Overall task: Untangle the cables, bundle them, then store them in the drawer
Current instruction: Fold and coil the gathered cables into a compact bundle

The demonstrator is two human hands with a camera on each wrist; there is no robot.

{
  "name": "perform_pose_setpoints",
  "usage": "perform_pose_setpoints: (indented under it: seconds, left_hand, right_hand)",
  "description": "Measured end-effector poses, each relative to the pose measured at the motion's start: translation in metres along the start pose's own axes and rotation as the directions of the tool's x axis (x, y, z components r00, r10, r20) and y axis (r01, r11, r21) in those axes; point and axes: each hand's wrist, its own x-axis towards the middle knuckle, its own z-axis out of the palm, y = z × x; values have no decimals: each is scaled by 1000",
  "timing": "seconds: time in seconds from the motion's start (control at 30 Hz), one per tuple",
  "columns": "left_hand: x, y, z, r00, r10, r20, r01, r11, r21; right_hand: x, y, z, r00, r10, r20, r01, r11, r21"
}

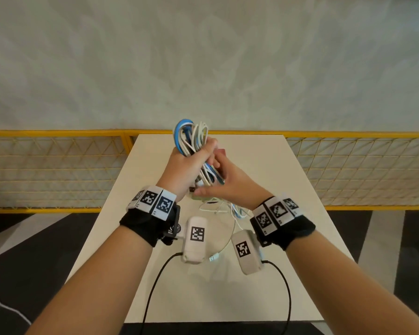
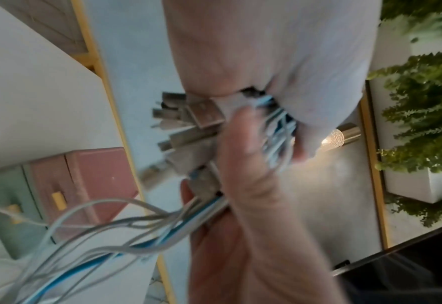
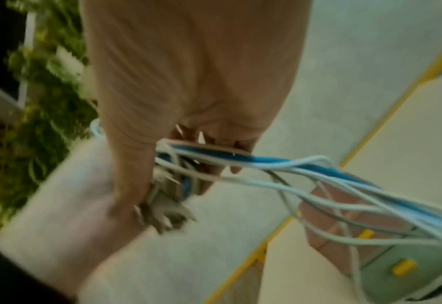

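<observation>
A looped bundle of white and blue cables (image 1: 191,134) is held up above the white table (image 1: 276,177). My left hand (image 1: 198,153) grips the bundle's middle in a fist. My right hand (image 1: 215,180) is wrapped round the lower part just below, thumb across the strands. In the left wrist view several metal USB plugs (image 2: 193,117) stick out between the two hands. Loose cable ends (image 1: 230,209) trail down onto the table, and one USB plug (image 1: 213,258) lies near the front. A small pink and green drawer unit (image 2: 97,170) stands on the table behind the hands, mostly hidden in the head view.
A yellow mesh railing (image 1: 58,170) runs behind the table. Black cords (image 1: 155,286) hang from my wrist devices over the front edge. Green plants (image 2: 422,102) and a lit lamp (image 2: 341,133) show in the wrist views.
</observation>
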Motion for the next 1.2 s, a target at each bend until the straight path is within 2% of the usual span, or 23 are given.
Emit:
perform_pose_setpoints:
  seconds: [0.07, 0.13, 0.23, 0.3, 0.4, 0.53, 0.67, 0.8, 0.87, 0.93, 1.03, 1.1, 1.2]
  left_hand:
    - [1, 4, -3, 999, 29, -33, -31, 997, -73]
    - [2, 6, -8, 998, 1, -67, -12, 987, -160]
    - [3, 6, -15, 995, 37, -90, -55, 976, -210]
    - [2, 6, -16, 993, 74, -87, -88, 982, -169]
    - [-3, 14, -16, 992, 104, -71, -110, 989, -101]
    - [-8, 31, -23, 990, 140, -5, -138, 968, -212]
    - [-22, 35, -30, 988, 97, 123, -73, 980, -186]
    - [-29, 24, -32, 982, -30, 187, 38, 999, -37]
    - [-31, 15, -32, 973, -96, 209, 82, 994, 77]
    - [-34, 7, -29, 971, -146, 190, 111, 976, 186]
    - [-38, 0, -21, 984, -148, 101, 121, 964, 237]
    - [-41, -2, -17, 982, -158, 104, 131, 964, 230]
    - [-43, -3, -14, 967, -186, 172, 130, 947, 295]
  right_hand:
    - [-1, 9, 6, 1000, 18, -3, -18, 996, -93]
    - [-3, 19, 12, 999, 48, 18, -44, 983, -180]
    - [-1, 25, 13, 992, 90, 91, -62, 958, -281]
    - [1, 19, 13, 993, 62, 104, -32, 961, -273]
    - [7, 12, 20, 999, -7, 52, 13, 991, -130]
    - [7, 24, 28, 995, 82, 47, -70, 974, -215]
    - [11, 36, 6, 991, 125, -50, -135, 916, -379]
    - [14, 27, -7, 962, 82, -259, -202, 854, -479]
    - [11, 16, -4, 952, -1, -306, -174, 820, -546]
    - [8, 7, 1, 954, -72, -292, -138, 758, -637]
    - [5, -3, 2, 963, -88, -255, -125, 691, -711]
    - [2, -12, -1, 983, -89, -159, -51, 705, -708]
    - [-4, -23, -13, 999, -40, 22, 45, 802, -596]
